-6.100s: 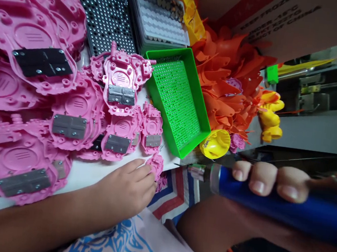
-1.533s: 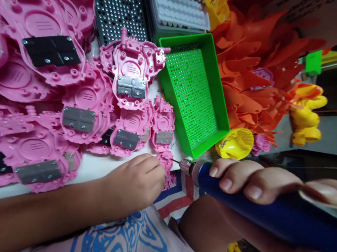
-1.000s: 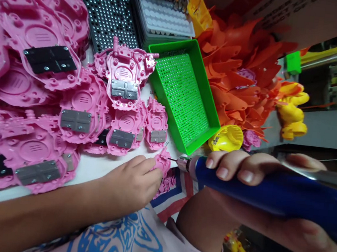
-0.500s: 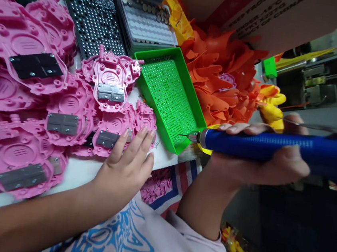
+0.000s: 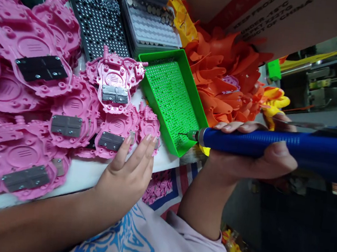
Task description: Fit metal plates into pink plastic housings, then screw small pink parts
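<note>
My right hand is wrapped round a blue electric screwdriver, which lies level and points left. Its thin bit is over the near end of a green perforated tray with small screws in its holes. My left hand rests with fingers spread at the near edge of a small pink plastic housing, its fingertips on or just over it. Beside it are a pink housing with a grey cover and another, raised on the pile, with a shiny grey cover.
Stacked pink housings fill the left. Behind stand a black screw tray and a clear tray of round metal pieces. Orange parts are heaped beyond the green tray, against a cardboard box.
The view has shifted slightly, so the trays and housings appear a little further right. The screwdriver has moved slightly left relative to the green tray. My left hand stays by the small housing.
</note>
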Demonstrator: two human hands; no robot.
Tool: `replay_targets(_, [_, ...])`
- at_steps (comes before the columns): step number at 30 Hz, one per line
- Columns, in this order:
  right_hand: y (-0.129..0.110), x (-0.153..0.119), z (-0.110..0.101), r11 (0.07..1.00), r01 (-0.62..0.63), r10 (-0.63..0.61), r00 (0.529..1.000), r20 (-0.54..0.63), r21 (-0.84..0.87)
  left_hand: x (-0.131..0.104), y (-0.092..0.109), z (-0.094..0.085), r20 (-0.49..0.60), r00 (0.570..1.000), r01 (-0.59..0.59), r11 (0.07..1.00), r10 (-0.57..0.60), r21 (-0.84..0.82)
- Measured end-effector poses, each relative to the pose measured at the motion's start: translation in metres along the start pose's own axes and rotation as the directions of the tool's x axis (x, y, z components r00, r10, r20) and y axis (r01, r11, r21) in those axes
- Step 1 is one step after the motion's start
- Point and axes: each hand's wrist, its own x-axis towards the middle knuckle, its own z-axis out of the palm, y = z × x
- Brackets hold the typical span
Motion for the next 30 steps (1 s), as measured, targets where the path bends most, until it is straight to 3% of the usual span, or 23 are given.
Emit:
replay_targets(9, [-0.001, 0.001, 0.003, 0.998, -0.059, 0.058, 0.998, -0.028, -0.001, -0.004, -0.001, 0.005, -0.037, 0.994, -0.108, 0.981, 0.104, -0.162])
replay_targets(15, [0.002, 0.001, 0.0, 0.998, -0.024, 0.026, 0.999, -0.024, 0.066, -0.004, -0.004, 0.009, 0.036, 0.987, -0.149, 0.971, 0.158, -0.185])
replay_targets(23, [-0.015, 0.006, -0.014, 0.993, 0.071, -0.074, 0.997, 0.025, 0.091, -0.007, -0.005, 0.008, -0.011, 0.978, -0.208, 0.96, 0.21, -0.188])
replay_targets(30, [-0.038, -0.003, -0.027, 0.989, -0.032, 0.007, 0.984, 0.179, 0.142, -0.012, -0.004, 0.01, -0.038, 0.947, -0.317, 0.906, 0.319, -0.279])
